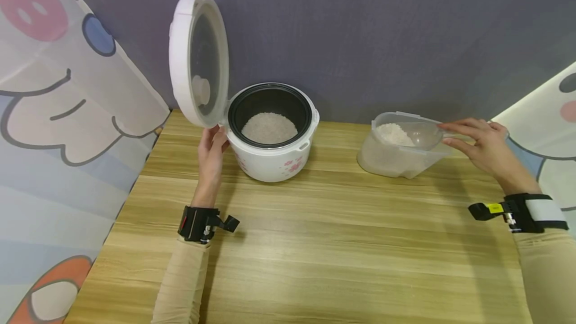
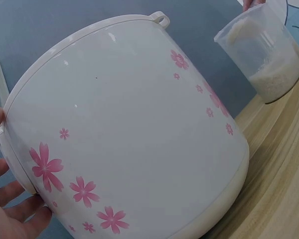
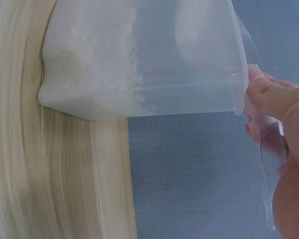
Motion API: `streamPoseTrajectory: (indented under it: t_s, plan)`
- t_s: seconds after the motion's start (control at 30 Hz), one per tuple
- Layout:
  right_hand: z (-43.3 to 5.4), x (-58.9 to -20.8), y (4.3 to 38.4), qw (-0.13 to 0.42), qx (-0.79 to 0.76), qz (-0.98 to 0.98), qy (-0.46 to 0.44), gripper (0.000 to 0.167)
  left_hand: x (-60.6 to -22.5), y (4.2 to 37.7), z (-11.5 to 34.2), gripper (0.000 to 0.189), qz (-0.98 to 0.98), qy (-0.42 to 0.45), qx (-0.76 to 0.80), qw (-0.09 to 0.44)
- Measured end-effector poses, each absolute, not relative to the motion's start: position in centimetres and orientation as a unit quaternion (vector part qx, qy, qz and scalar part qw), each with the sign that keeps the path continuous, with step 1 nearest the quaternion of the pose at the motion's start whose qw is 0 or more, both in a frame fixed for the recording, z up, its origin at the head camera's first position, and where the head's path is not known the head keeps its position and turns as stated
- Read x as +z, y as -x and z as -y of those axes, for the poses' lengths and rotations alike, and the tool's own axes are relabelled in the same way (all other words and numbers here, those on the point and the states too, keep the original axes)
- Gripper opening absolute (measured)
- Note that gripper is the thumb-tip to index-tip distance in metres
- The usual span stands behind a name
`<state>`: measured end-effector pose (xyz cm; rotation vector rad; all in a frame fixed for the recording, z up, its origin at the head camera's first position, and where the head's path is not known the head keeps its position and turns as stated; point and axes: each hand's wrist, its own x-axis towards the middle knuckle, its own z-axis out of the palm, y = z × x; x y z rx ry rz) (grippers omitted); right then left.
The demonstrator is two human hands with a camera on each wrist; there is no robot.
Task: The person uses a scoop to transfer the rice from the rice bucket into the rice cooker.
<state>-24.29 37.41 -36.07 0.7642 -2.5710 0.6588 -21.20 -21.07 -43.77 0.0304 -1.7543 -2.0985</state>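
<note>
A white rice cooker (image 1: 270, 164) with pink flowers stands with its lid (image 1: 180, 59) raised on the left; rice (image 1: 270, 129) lies in its dark inner pot (image 1: 270, 92). My left hand (image 1: 211, 151) touches the cooker's left side beneath the lid. The left wrist view shows the fingers (image 2: 22, 209) spread loosely against the side. My right hand (image 1: 481, 146) grips the handle of a clear plastic scoop (image 1: 425, 136). The scoop's bowl is inside a translucent container (image 1: 382, 159), beside white rice (image 1: 393, 134). In the right wrist view, the clear handle (image 3: 266, 174) passes under the fingers.
Everything stands on a wooden table (image 1: 337, 244), near its back edge. A grey-blue wall (image 1: 360, 39) rises behind. Cartoon-printed cloth (image 1: 67, 129) hangs at the left, with more cloth (image 1: 560, 109) at the right. The raised lid leans over the left hand.
</note>
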Motion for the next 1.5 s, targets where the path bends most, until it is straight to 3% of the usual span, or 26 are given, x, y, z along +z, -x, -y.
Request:
streamPoseTrajectory:
  t_s: [1.1,1.5]
  plan:
    - [-37.7,-35.8,23.3,0.21,0.247,0.913,-0.247,0.028,-43.6,21.1,21.0,0.041,0.621,-0.009,-0.758,0.2]
    - [-37.7,-35.4,23.1,0.195,0.253,0.926,-0.201,0.032,-43.6,21.1,21.0,0.041,0.62,-0.009,-0.759,0.2]
